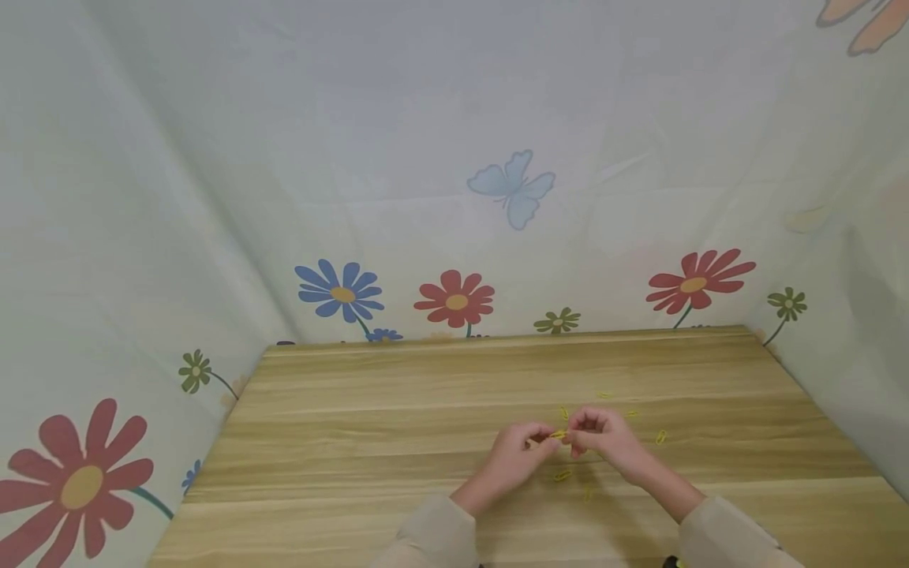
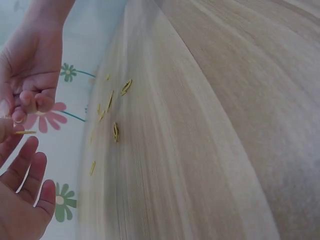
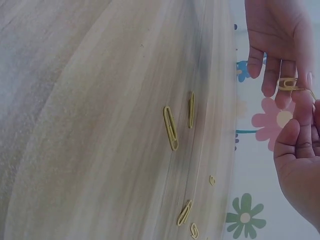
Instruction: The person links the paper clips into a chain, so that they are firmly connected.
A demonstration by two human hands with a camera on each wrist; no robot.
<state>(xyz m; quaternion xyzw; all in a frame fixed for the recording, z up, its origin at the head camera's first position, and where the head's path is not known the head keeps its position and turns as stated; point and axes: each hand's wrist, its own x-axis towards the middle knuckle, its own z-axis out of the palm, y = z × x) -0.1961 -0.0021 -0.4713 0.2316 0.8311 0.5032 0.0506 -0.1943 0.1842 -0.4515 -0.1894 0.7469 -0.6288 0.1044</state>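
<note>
Above the table (image 1: 341,457), yellow clips (image 1: 559,435) are pinched by left hand (image 1: 514,457) and right hand (image 1: 607,443), apparently being fitted together; steady alignment seems needed.

Viewed from here: reaching clearance spans the tabletop (image 1: 327,442) on the person's left. Obstacles: scattered paperclips (image 3: 170,128), right of centre; flowered curtain (image 1: 604,237) along the far edge.
</note>
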